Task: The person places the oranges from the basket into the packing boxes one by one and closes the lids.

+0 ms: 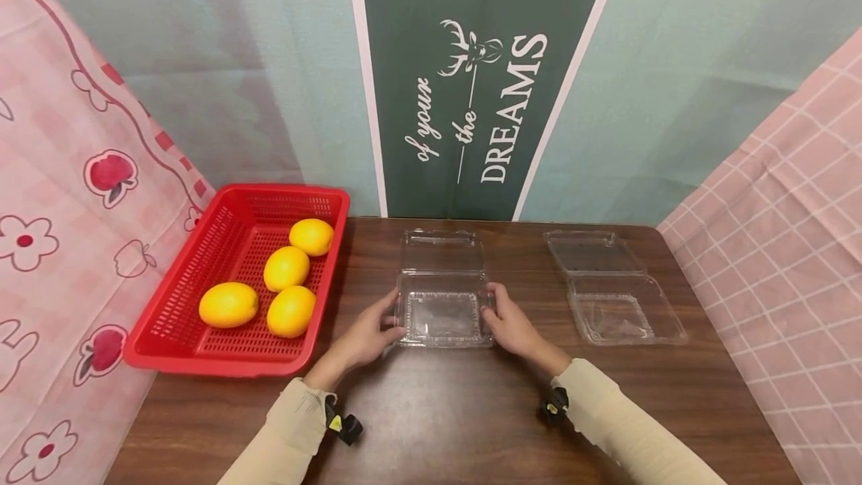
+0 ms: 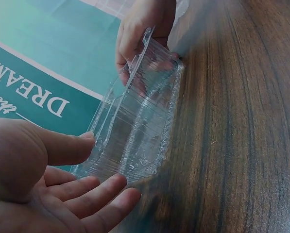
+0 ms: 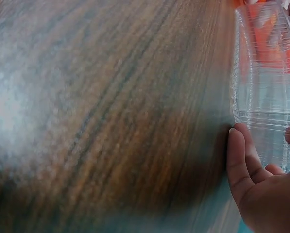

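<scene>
An open clear plastic clamshell container (image 1: 444,316) sits on the table in front of me, its lid (image 1: 442,251) folded back toward the curtain. My left hand (image 1: 367,331) is at its left end. In the left wrist view, that hand's thumb (image 2: 69,148) meets the rim while the fingers (image 2: 106,194) stay fairly straight and spread beside the wall. At the opposite end my right hand (image 1: 513,324) holds the container's side, thumb near the rim. The right wrist view shows its fingers (image 3: 237,160) against the outer wall; part of the hand is cut off there.
To the left stands a red plastic basket (image 1: 330,268) with several yellow lemon-like fruits (image 1: 229,304). A second open clear clamshell (image 1: 616,316) lies at the right. A printed curtain (image 1: 310,96) hangs behind the wooden table (image 1: 438,410), with pink cloths on both sides.
</scene>
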The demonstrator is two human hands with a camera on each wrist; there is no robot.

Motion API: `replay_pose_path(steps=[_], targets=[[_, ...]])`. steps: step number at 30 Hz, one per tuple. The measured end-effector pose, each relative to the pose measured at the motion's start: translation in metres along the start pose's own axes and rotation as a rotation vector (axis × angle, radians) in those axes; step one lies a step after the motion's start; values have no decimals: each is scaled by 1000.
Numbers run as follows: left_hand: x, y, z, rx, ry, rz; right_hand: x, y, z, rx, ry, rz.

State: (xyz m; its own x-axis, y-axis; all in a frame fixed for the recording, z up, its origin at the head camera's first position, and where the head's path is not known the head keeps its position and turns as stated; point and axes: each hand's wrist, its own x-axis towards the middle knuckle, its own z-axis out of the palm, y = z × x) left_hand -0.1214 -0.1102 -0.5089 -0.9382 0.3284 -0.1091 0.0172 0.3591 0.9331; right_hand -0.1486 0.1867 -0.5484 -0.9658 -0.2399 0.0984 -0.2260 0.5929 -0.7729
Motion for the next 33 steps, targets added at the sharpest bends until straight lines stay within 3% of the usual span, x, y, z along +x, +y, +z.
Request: replay_pose_path(steps=[21,33], targets=[[1,-3,0,-39,-15,7,0,-2,3,-34,35,27],[1,7,0,21,20,-11,1,-3,0,66,-4,55]])
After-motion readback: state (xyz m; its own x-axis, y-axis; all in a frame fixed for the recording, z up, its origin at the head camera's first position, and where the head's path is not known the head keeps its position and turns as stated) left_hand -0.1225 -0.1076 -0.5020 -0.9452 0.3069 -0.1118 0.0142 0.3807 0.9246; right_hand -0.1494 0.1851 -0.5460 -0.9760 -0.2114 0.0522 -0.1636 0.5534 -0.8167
